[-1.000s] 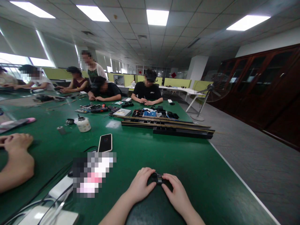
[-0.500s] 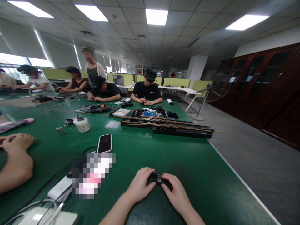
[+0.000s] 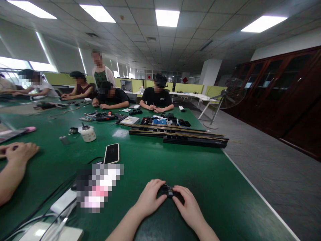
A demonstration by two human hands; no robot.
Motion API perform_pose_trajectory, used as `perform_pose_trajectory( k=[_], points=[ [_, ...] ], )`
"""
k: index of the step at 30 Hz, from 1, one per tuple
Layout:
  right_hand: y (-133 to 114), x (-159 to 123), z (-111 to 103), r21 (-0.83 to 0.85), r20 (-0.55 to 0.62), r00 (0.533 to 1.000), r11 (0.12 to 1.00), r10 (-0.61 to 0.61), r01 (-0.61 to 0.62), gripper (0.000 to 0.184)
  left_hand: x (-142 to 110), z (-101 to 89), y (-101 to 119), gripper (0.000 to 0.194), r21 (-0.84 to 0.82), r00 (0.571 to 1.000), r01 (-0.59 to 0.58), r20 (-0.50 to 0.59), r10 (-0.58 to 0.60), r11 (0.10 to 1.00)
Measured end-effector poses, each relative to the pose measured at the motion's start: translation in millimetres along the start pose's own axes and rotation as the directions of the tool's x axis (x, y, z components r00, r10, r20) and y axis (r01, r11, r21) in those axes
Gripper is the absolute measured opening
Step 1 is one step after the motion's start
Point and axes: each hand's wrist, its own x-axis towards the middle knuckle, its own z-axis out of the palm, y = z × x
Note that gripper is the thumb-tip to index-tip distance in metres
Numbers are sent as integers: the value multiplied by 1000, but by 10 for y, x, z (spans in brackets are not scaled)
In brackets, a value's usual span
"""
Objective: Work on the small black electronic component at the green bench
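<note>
Between my two hands, low over the green table [image 3: 200, 177], is a small black device [image 3: 170, 191] with a greyish part in its middle; its exact kind is too small to tell. My left hand [image 3: 151, 197] grips its left end, fingers at the far edge and thumb at the near edge. The right end sits in my right hand [image 3: 187, 201], likewise pinched between fingers and thumb. Both palms hide the device's ends.
Left of my hands lie a phone [image 3: 111, 153], a white power strip [image 3: 64, 201] and cables. A white jar [image 3: 88, 134] stands farther back. Long black rails [image 3: 195, 141] with thin rods lie ahead. A co-worker's arm [image 3: 15, 170] rests at left; other people sit across the table.
My hands and the black device stay in place. At left, the co-worker's hand has shifted slightly to the right. The standing person in the background has moved a little to the right.
</note>
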Motion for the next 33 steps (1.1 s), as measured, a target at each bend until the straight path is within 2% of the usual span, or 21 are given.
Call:
perform_pose_trajectory(
  k=[7,11,19,26,33],
  points=[
    [78,-1,29,67,-64,998,998,6,-2,27,-5,-1,-2,41,-2,999,39,16,-39,999],
    [50,-5,8,54,-35,999,999,3,-1,29,-3,-9,12,38,-8,1000,23,19,-23,1000],
    [7,-2,3,-10,18,1000,1000,-16,16,22,-12,-5,-13,57,-25,1000,-24,15,24,999],
    [-16,0,-2,-38,22,1000,999,-21,21,18,-11,-29,10,43,-50,999,-43,15,44,998],
    [-41,0,-5,-61,36,998,997,-44,46,16,-5,-42,25,39,-38,999,-40,23,41,998]
  ],
)
